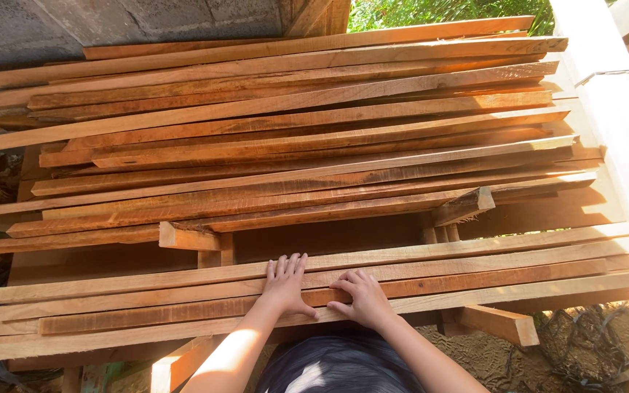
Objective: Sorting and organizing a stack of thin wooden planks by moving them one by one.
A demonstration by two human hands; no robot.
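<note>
Left hand (285,285), right hand (362,297) flat on stacked planks (314,156) beside block wall (111,22)

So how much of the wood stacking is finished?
Already piled: the big stack of long planks at the back. In hand: left hand and right hand lie flat on the front planks, which sit uneven at their ends. Whether more wood waits elsewhere cannot be seen.

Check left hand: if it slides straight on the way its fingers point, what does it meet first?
The left hand lies flat on the near slats, fingers pointing away from the person. Straight on, it would probably cross the shadowed gap and meet the edge of the upper slat stack; depth is unclear.
</note>
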